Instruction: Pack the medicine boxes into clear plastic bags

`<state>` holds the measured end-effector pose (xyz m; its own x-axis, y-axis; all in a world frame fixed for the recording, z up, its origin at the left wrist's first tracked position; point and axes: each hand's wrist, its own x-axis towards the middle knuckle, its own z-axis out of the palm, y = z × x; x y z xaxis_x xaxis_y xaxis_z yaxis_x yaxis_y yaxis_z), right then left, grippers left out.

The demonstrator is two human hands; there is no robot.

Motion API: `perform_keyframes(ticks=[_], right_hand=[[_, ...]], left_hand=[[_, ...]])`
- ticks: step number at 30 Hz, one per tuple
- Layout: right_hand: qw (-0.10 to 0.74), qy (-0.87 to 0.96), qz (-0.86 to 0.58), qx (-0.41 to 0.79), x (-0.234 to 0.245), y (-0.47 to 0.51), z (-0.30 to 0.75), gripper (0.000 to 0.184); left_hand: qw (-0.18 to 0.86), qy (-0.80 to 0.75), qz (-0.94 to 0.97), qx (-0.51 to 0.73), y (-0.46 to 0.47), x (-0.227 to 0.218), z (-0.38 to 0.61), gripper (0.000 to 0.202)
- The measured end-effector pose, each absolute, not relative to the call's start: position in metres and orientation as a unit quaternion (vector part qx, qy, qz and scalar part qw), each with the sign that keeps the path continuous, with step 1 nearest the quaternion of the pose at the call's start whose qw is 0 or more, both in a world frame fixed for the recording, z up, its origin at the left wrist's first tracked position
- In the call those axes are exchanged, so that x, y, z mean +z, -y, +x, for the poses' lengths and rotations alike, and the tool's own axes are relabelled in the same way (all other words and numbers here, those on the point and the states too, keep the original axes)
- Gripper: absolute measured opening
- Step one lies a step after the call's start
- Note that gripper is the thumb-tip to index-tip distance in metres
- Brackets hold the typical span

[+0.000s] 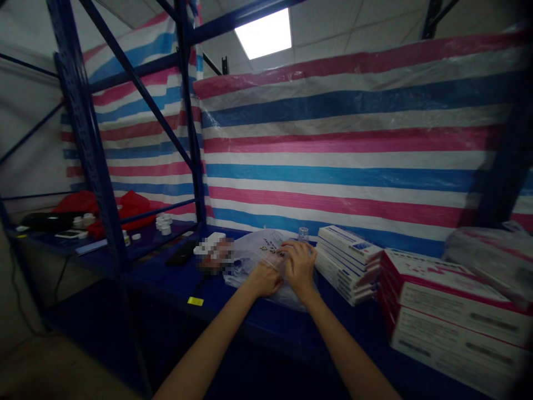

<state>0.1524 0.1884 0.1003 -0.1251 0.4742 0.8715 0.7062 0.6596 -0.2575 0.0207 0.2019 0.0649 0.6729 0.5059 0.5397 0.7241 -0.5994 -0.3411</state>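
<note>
A clear plastic bag (254, 253) with dark print lies on the blue shelf (233, 311) in front of me. My left hand (264, 279) rests on the bag's near side with its fingers curled into the plastic. My right hand (297, 261) sits just to the right, fingers bent and pinching the same bag. The two hands almost touch. What is inside the bag is not clear.
A stack of white and blue boxes (347, 261) stands right of the bag. Larger white and pink boxes (449, 311) fill the right. A small clear bottle (303, 233) stands behind the bag. White caps (163, 223) and red cloth (129, 208) lie left. A striped tarp (353, 150) backs the rack.
</note>
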Motion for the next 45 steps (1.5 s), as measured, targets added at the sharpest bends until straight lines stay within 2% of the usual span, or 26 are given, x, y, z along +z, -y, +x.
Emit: perform_keyframes(ticks=[3,6,11,14,17,21,23,27,30,35,40,45], right_hand=[[0.468,0.786,-0.384,-0.123,0.1,-0.185,0.147,0.027],[0.452,0.789,-0.4,-0.118,0.097,-0.189,0.141,0.027],[0.492,0.762,-0.406,-0.104,0.096,-0.191,0.143,0.033],[0.523,0.734,-0.418,-0.113,0.099,-0.191,0.147,0.036],[0.537,0.69,-0.465,-0.137,0.1,-0.194,0.15,0.036],[0.532,0.677,-0.488,-0.145,0.096,-0.199,0.15,0.032],[0.523,0.684,-0.485,-0.15,0.095,-0.199,0.149,0.029],[0.517,0.691,-0.481,-0.155,0.093,-0.198,0.149,0.028],[0.523,0.69,-0.48,-0.142,0.093,-0.2,0.15,0.029],[0.522,0.688,-0.489,-0.122,0.091,-0.205,0.151,0.028],[0.504,0.709,-0.477,-0.12,0.088,-0.207,0.152,0.027],[0.485,0.725,-0.475,-0.115,0.089,-0.207,0.154,0.029]], left_hand=[[0.275,0.338,-0.881,-0.184,-0.203,0.062,0.019,0.044],[0.282,0.328,-0.882,-0.189,-0.204,0.061,0.02,0.045],[0.326,0.305,-0.863,-0.239,-0.207,0.057,0.011,0.037],[0.373,0.32,-0.803,-0.338,-0.206,0.053,0.0,0.03],[0.399,0.347,-0.738,-0.419,-0.207,0.057,-0.005,0.032],[0.381,0.406,-0.745,-0.369,-0.208,0.066,-0.001,0.039],[0.375,0.412,-0.763,-0.327,-0.207,0.066,0.002,0.036],[0.377,0.306,-0.841,-0.24,-0.204,0.059,0.006,0.025],[0.387,0.271,-0.846,-0.246,-0.205,0.058,0.01,0.026],[0.383,0.355,-0.803,-0.289,-0.21,0.063,0.011,0.03],[0.416,0.361,-0.789,-0.272,-0.21,0.058,0.009,0.034],[0.422,0.371,-0.795,-0.23,-0.21,0.059,0.013,0.022]])
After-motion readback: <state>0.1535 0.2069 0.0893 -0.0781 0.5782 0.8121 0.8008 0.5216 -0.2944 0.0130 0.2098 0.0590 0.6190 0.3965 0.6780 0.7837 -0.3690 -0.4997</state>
